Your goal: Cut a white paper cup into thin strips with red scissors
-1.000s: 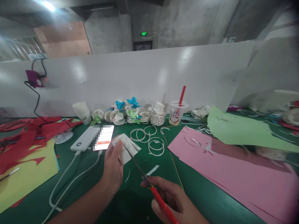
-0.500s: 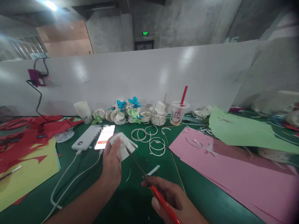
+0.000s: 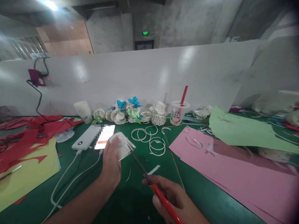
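Observation:
My left hand is closed around a white paper cup, its side cut into strips that fan out to the right. In my right hand is a pair of scissors with red handles. The slim metal blades reach up and left, and their tips are at the cut edge of the cup. Whether the blades are fully closed is hard to tell. Several thin white rings lie on the green table just beyond the scissors. A small white paper strip lies beside the blades.
A phone and a white power bank with cables lie left of my hand. Along the white partition stand stacked paper cups, paper crafts and a drink cup. Pink sheets cover the right side, yellow sheets the left.
The cup has turned slightly in my left hand, and its strips now spread more. My left thumb has shifted a little toward the palm. The scissor tips have moved slightly right.

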Motion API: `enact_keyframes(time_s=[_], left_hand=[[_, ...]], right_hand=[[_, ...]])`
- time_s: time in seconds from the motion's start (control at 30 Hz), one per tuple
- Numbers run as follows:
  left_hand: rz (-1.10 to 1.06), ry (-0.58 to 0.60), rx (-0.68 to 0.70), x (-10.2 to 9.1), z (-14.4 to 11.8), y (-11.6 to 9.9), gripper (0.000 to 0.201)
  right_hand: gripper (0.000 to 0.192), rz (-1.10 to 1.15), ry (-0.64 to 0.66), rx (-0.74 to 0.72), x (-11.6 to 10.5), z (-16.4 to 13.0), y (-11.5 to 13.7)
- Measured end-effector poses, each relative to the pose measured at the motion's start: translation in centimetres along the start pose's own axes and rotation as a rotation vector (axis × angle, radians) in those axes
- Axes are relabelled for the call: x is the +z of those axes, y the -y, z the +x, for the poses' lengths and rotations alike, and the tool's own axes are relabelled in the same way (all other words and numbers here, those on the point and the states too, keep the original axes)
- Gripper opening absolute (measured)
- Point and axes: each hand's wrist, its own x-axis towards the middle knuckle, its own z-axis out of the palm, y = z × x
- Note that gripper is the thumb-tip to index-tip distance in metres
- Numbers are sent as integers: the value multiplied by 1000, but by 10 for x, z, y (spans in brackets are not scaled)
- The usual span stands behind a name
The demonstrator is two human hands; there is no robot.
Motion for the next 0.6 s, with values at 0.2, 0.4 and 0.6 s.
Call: enact_keyframes(time_s=[0.2,0.4,0.6], left_hand=[[52,35,65,0,-1,3,35],[54,46,25,-1,-3,3,36],[61,44,22,0,-6,4,40]], right_hand=[[51,21,-12,-22,-5,3,-4],[58,-35,-16,-27,-9,4,-6],[57,-33,-54,-29,-7,4,-5]])
